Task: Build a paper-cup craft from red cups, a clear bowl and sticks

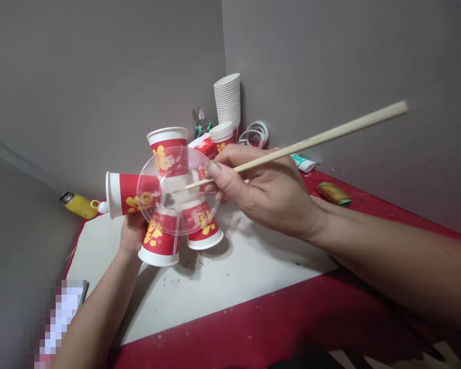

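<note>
Several red-and-white paper cups [132,195] with yellow print point outward in a ring, like a wheel. Across their inner ends lies a clear round plastic disc [176,228], perhaps a lid. My left hand [133,230] is behind the left and lower cups and holds up this cup wheel; its fingers are mostly hidden. A wooden chopstick [322,135] is pinched between the thumb and fingers of my right hand [261,189]. Its thin end reaches the middle of the disc; whether it touches or goes through, I cannot tell. The thick end points up and right.
Behind stand a tall stack of paper cups [227,100] and a shorter stack [222,132], near pliers [202,125] and a coiled white cable [255,134]. A yellow bottle [80,205] lies left. On the right are a tube [303,163] and a tape roll [333,193]. White board [215,292] covers red cloth.
</note>
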`<state>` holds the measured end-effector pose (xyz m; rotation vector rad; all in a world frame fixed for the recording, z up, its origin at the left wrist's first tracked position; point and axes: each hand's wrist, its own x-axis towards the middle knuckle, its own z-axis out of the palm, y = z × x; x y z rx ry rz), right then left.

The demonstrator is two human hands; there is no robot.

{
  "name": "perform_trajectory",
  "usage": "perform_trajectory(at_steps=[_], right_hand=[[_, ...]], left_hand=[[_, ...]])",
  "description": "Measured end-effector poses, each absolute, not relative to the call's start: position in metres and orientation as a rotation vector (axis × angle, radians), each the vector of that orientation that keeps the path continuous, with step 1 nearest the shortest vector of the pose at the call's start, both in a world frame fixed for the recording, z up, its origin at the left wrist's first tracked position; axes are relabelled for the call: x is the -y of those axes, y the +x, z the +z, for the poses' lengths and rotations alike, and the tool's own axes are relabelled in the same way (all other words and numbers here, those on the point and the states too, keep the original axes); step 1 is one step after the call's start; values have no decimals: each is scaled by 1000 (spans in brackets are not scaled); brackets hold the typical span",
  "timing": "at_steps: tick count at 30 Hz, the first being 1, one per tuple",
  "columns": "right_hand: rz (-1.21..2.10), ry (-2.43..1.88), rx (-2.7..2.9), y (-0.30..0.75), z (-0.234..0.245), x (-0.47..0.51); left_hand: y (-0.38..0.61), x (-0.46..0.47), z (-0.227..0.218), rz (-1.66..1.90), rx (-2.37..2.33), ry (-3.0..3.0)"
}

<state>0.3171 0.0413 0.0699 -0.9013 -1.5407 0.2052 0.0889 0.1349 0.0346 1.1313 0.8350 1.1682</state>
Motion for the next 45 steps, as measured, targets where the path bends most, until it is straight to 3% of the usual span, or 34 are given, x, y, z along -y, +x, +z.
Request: perform_trajectory(at_steps=[28,39,45], right_hand=[[59,-882,1669,319,68,-49],[284,-901,1504,316,68,-50],[210,-923,1531,315,67,-50]], left_hand=[[93,-131,35,1217,-837,1176],[90,-131,33,1240,-871,1163],[87,-135,28,1220,-901,1156]])
